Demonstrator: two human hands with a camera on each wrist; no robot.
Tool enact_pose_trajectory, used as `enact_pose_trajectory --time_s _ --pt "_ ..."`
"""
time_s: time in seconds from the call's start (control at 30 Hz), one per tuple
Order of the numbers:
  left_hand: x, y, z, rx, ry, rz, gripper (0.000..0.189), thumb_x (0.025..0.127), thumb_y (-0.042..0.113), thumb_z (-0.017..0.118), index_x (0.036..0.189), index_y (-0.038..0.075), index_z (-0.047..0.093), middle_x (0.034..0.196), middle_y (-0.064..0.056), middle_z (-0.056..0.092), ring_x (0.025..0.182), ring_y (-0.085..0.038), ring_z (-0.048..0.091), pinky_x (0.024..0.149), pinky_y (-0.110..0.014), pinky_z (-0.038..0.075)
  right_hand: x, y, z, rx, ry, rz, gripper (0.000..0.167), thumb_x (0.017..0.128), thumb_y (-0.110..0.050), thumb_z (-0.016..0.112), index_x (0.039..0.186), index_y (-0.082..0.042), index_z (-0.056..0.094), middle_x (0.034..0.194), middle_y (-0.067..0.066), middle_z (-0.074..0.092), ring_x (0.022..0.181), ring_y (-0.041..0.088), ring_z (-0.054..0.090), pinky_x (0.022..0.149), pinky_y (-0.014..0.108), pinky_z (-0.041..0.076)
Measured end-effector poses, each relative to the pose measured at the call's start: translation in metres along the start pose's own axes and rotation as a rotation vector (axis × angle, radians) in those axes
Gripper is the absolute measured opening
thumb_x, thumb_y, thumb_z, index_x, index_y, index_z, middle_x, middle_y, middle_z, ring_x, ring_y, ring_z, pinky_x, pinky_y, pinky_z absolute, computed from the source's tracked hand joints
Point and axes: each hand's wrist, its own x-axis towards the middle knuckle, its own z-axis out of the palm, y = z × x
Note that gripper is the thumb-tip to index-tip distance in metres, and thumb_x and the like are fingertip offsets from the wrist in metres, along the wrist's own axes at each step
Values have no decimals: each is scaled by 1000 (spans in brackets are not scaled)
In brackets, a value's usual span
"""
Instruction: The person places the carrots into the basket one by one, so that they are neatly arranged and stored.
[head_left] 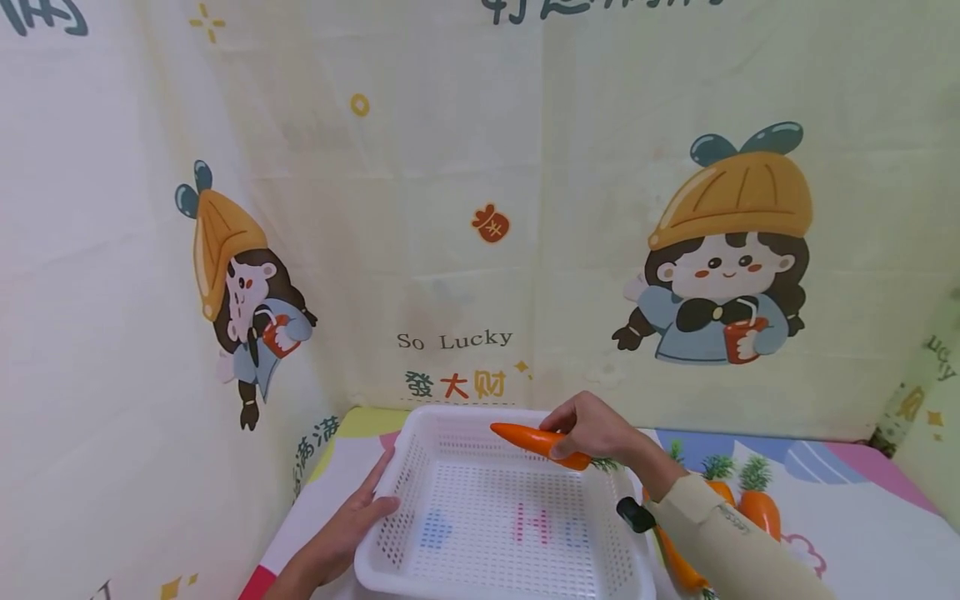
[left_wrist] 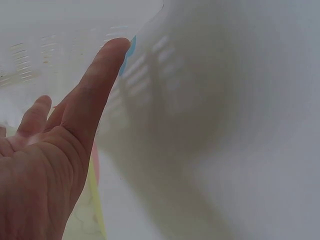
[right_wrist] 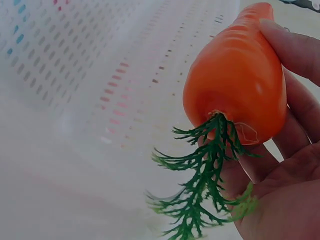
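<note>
A white plastic basket with perforated walls and floor stands in front of me, with no item lying in it. My right hand pinches an orange toy carrot between thumb and fingers above the basket's far right part. Its tip points left, and the green leafy top hangs past the hand, as the right wrist view shows. At the basket's left side, my left hand rests against the wall with straight fingers, the thumb at the rim. In the left wrist view its extended finger lies alongside the basket.
Right of the basket, several more carrots with green tops lie on the patterned tabletop, partly hidden by my right sleeve. A printed cloth hangs behind the table and along the left. A black strap sits at my right wrist.
</note>
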Motion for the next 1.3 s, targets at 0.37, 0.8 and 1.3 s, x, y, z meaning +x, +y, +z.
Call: enact_pose_trajectory --time_s 0.37,0.8,1.3 --pt "1 1 0 -14 -38 27 85 105 34 57 165 49 -1 177 -16 9 139 -32 54 106 -48 57 9 3 9 -32 23 8 28 78 4 84 105 -6 83 100 6 77 85 21 66 77 36 65" --pt "-1 0 -2 -6 -34 35 83 107 32 55 166 43 -2 176 -18 9 139 -32 55 105 -45 58 21 9 24 -14 75 73 29 75 5 86 102 -6 83 98 5 78 85 21 67 78 37 66" --pt "2 -1 -1 -11 4 -2 85 104 35 59 165 49 2 176 -16 11 139 -39 56 100 -52 60 29 12 38 -46 59 80 30 74 7 86 101 -6 84 98 6 78 84 22 67 78 37 66"
